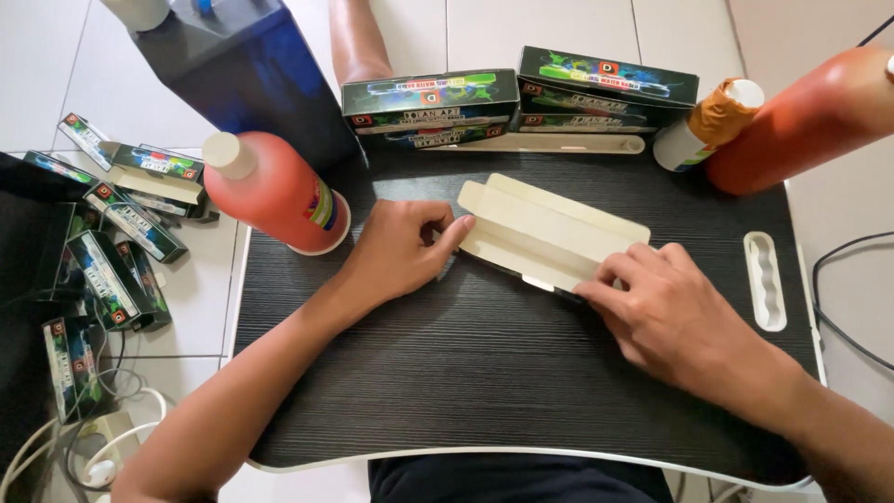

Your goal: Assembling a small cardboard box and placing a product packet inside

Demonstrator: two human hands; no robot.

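A flat, unfolded cream cardboard box lies inside-up on the black lap table. My left hand pinches the box's left end flap between thumb and fingers. My right hand presses down on the box's right near edge with its fingertips. Both forearms come in from the bottom of the view.
Two red bottles stand or lean on the table's far corners, with a small brown-capped bottle beside the right one. Folded dark printed boxes line the far edge. Several more boxes lie on the floor at left.
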